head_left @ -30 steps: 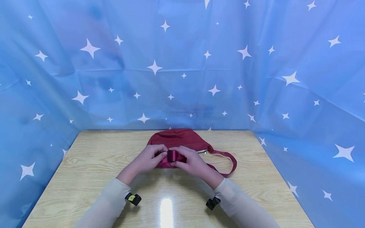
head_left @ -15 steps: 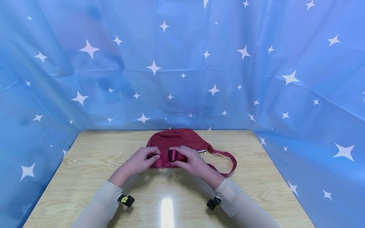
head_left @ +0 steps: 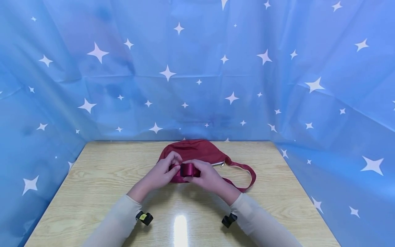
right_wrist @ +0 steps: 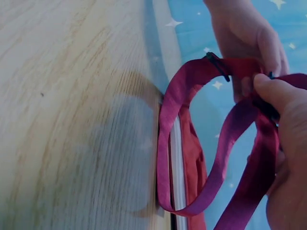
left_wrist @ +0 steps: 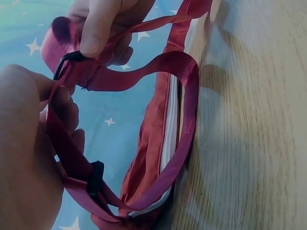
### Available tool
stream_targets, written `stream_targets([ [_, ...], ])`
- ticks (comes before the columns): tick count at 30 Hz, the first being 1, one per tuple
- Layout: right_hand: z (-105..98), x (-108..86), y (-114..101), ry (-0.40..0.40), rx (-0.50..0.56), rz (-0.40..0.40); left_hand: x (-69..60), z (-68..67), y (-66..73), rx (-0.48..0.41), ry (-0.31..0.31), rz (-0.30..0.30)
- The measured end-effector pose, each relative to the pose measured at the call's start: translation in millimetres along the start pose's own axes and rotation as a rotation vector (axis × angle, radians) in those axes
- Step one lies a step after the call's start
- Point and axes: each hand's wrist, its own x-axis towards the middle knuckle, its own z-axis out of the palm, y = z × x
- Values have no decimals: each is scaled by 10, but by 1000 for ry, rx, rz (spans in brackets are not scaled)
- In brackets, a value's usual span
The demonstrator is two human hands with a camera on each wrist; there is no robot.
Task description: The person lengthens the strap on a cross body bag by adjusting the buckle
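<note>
A dark red waist bag (head_left: 194, 149) with a white zipper (left_wrist: 169, 120) lies towards the back of the table. Its strap (right_wrist: 165, 143) rises in loops in front of it. My left hand (head_left: 158, 173) pinches the strap between thumb and fingers, right beside a black buckle (left_wrist: 64, 62). From the other side my right hand (head_left: 205, 174) grips the folded strap at that buckle, thumb pressed near its edge in the left wrist view. A second black slider (left_wrist: 96, 177) sits lower on the strap. My fingers partly hide how the strap passes through the buckle.
The bag stands on a wood-grain table (head_left: 102, 164), with a blue star-patterned curtain (head_left: 197, 103) behind and at both sides. One strap loop (head_left: 253, 175) spreads over the table to the right. Black cameras (head_left: 145, 217) sit on both wrists.
My left hand shifted left, away from the buckle, and has now come back right to meet it. My right hand stays nearly in place, still holding the strap and buckle.
</note>
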Motion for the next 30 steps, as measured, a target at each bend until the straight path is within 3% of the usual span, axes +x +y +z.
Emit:
stream_targets([
  [6, -19, -18, -17, 5, -3, -4, -40, -36, -24, 41, -15, -56],
  [10, -27, -23, -14, 3, -17, -2, -110, -112, -82, 133, -23, -110],
  [15, -31, -25, -4, -5, -2, 6, -159, -174, -135, 206, -40, -79],
  [24, -19, -12, 4, -11, 21, 0, -74, -143, -66, 152, -31, -4],
  [30, 36, 9, 18, -12, -12, 20, -16, -64, 3, 41, -13, -24],
])
